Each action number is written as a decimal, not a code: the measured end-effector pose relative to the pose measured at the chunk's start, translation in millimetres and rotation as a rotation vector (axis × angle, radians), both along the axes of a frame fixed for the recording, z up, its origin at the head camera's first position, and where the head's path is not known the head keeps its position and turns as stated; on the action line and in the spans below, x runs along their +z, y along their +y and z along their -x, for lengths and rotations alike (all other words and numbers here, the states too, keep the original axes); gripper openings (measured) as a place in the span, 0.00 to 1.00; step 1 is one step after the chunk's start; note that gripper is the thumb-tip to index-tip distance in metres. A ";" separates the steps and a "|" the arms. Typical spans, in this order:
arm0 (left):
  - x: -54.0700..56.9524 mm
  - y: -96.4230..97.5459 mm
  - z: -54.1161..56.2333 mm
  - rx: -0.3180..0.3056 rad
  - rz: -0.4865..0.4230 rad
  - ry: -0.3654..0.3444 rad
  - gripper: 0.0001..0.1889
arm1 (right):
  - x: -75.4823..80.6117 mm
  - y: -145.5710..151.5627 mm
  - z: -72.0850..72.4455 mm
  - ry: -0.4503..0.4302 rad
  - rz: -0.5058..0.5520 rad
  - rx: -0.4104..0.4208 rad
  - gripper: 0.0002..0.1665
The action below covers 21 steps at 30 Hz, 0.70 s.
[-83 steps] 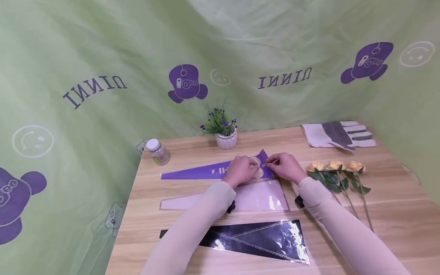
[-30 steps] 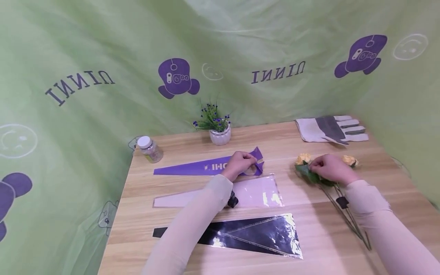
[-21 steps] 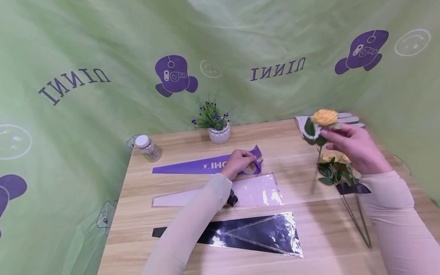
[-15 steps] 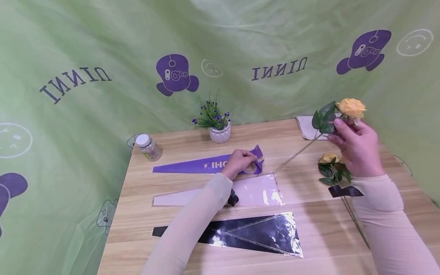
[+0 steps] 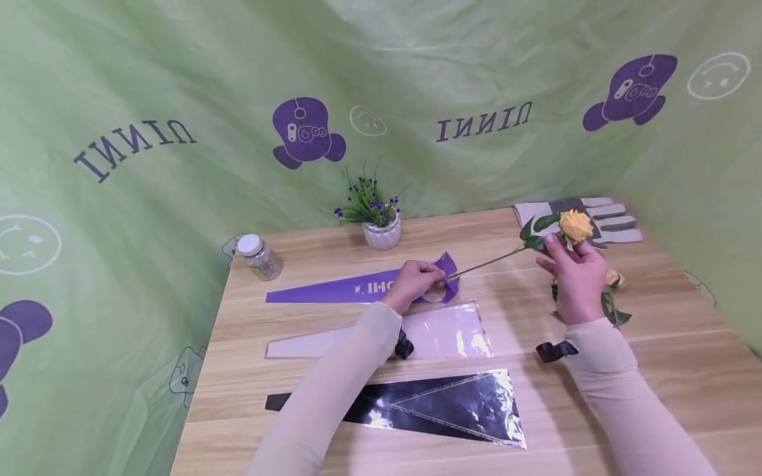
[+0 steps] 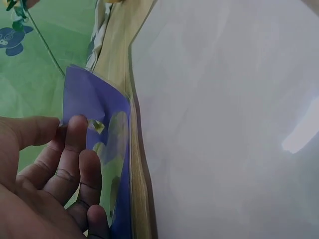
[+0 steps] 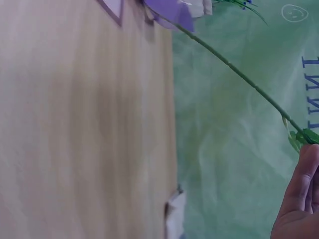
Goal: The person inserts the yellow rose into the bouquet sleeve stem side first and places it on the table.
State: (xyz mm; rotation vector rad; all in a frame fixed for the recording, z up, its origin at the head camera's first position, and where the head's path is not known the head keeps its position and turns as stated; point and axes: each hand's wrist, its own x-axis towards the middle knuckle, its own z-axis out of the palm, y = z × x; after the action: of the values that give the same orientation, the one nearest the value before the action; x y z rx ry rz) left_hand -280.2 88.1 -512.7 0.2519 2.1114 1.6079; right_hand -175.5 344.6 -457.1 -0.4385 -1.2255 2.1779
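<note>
My left hand (image 5: 415, 284) pinches the upper layer of a purple flower sleeve (image 5: 333, 289) near its wide right end, so its mouth gapes. In the left wrist view, thumb and index finger meet at the edge of the purple sleeve (image 6: 94, 92). My right hand (image 5: 576, 277) holds a yellow rose (image 5: 575, 225) just below its bloom, above the table. The rose's stem (image 5: 488, 262) slants down to the left, its lower end at the sleeve's mouth. In the right wrist view the green stem (image 7: 229, 64) runs from the fingers to the purple film.
Other yellow roses (image 5: 616, 279) lie partly hidden behind my right hand. A pale sleeve (image 5: 440, 330) and a black sleeve (image 5: 452, 406) lie nearer me. Farther back stand a capped jar (image 5: 260, 258) and a potted plant (image 5: 381, 233), with a work glove (image 5: 616, 221) at the far right.
My right hand has gone from the sleeve to the roses, picked one up, turned it and brought its stem end left to the sleeve's mouth. My left hand has kept pinching the purple sleeve.
</note>
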 end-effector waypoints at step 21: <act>10.6 7.4 -6.1 0.022 0.083 0.105 0.05 | -27.5 -15.6 8.8 -0.115 0.132 0.104 0.19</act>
State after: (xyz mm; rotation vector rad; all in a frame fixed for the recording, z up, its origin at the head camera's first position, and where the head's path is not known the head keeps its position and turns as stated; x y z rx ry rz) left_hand -274.0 95.6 -502.0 0.2921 2.2616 1.5451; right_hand -184.3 329.0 -484.5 -0.5735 -1.1934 2.3600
